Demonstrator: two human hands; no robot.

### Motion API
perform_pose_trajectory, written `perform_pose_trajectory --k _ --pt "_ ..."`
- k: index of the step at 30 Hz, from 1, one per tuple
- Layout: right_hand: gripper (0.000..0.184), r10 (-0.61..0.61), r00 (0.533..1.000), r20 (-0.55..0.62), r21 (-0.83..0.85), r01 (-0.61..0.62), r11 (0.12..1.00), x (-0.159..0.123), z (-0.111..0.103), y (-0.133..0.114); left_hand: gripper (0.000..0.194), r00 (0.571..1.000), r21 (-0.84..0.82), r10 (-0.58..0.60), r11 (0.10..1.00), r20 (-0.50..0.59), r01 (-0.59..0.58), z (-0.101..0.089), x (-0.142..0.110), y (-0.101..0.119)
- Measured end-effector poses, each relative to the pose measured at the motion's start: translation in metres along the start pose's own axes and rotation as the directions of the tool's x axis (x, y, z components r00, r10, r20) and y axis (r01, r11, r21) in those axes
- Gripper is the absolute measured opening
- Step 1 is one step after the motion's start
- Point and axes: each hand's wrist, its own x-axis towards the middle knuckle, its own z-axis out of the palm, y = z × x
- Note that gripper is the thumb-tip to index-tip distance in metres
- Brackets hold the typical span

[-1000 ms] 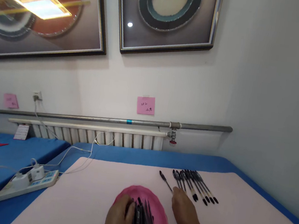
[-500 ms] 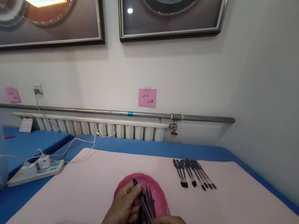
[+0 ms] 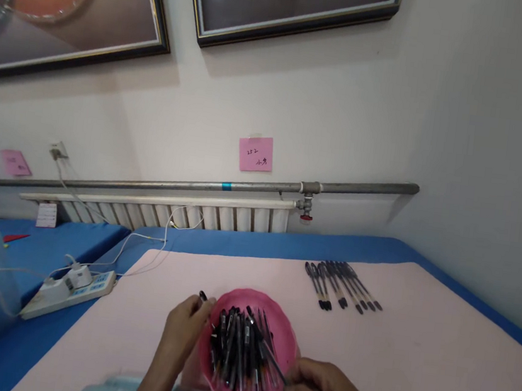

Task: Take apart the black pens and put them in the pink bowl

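i see the left hand [image 3: 181, 330] and right hand [image 3: 317, 389] have parted, fingers closed: left pinching a glossy black piece [image 3: 202, 295], seemingly a freed cap, right gripping a slim dark pen [image 3: 275, 363].

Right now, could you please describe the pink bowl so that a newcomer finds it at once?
Find the blue table and the pale pink sheet spread on it. Close to the camera, between the left hand and the right hand, is a pink bowl with a wavy rim. Unlike the pen row farther right on the sheet, it holds a jumbled pen heap.
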Motion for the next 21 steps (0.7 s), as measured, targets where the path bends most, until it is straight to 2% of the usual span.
perform_pose_trajectory --k 2,4,7,9,11,13,14,16,18,21 --pt "0.006 -0.001 1.000 -0.029 0.030 0.001 1.000 0.004 0.000 0.003 0.036 0.995 0.296 0.085 0.950 0.047 -0.095 0.003 -0.003 0.000" --pt "0.008 -0.005 0.999 -0.050 0.041 0.007 0.999 0.005 0.001 0.003 0.033 0.991 0.468 0.083 0.876 0.100 -0.121 0.005 -0.007 0.002" --pt "0.008 -0.012 0.997 -0.072 0.061 0.016 0.998 0.004 0.003 0.001 0.033 0.992 0.569 0.051 0.815 0.117 -0.109 0.005 -0.009 0.005" --pt "0.008 -0.021 0.997 -0.076 0.084 0.027 0.996 0.004 0.004 0.000 0.033 0.993 0.551 0.063 0.827 0.104 -0.110 0.004 -0.009 0.006" --pt "0.009 -0.025 0.998 -0.064 0.113 0.032 0.993 0.004 0.005 0.001 0.031 0.989 0.413 0.106 0.900 0.107 -0.141 0.007 -0.011 0.007" --pt "0.010 -0.023 0.999 -0.033 0.153 0.028 0.988 0.005 0.006 0.003 0.029 0.982 0.140 0.102 0.982 0.156 -0.125 0.015 -0.015 0.008" --pt "0.011 -0.022 1.000 -0.016 0.170 0.025 0.985 0.006 0.006 0.005 0.029 0.975 -0.027 0.074 0.997 0.212 -0.070 0.020 -0.018 0.009" --pt "0.010 -0.019 1.000 0.008 0.190 0.018 0.982 0.006 0.008 0.007 0.032 0.923 -0.297 -0.022 0.944 0.383 0.146 0.031 -0.024 0.011" --pt "0.009 -0.025 1.000 0.014 0.194 0.022 0.981 0.007 0.010 0.009 0.034 0.854 -0.464 -0.035 0.828 0.520 0.316 0.039 -0.029 0.012" --pt "0.011 -0.034 0.999 0.026 0.217 0.028 0.976 0.008 0.013 0.012 0.033 0.813 -0.598 0.012 0.683 0.583 0.419 0.043 -0.031 0.013"
